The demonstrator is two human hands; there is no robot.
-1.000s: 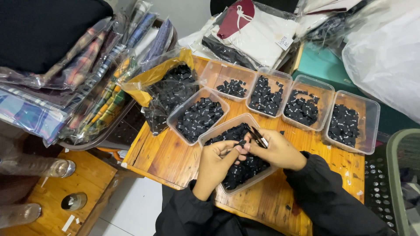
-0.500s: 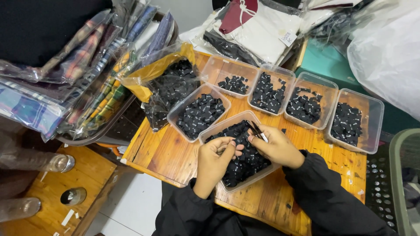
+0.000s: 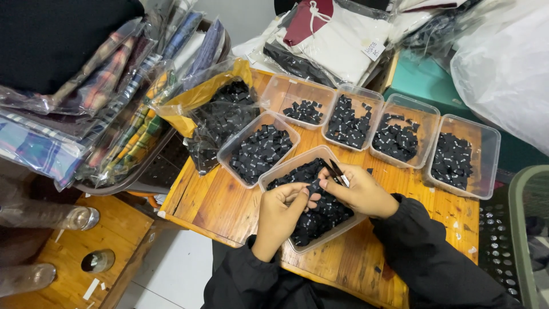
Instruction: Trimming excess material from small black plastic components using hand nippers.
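Both hands hover over a clear plastic tub (image 3: 286, 169) full of small black fabric labels, at the near edge of a wooden table (image 3: 223, 200). My left hand (image 3: 280, 214) pinches one small black label (image 3: 313, 186) between thumb and fingers. My right hand (image 3: 357, 191) grips small dark snips (image 3: 336, 170), their blades pointing up and left, right next to that label. Black sleeves cover both my forearms.
Several more clear tubs of black labels (image 3: 260, 151) (image 3: 349, 120) (image 3: 400, 137) (image 3: 457, 157) line the table's far side. A plastic bag of black labels (image 3: 220, 117) lies at the left. Bagged plaid garments (image 3: 114, 114) are stacked at left, folded clothes (image 3: 337, 34) behind, a green basket (image 3: 526, 229) at right.
The hands stay over the same tub; my left hand has brought a label up to the snips in my right hand. The view shifted slightly.
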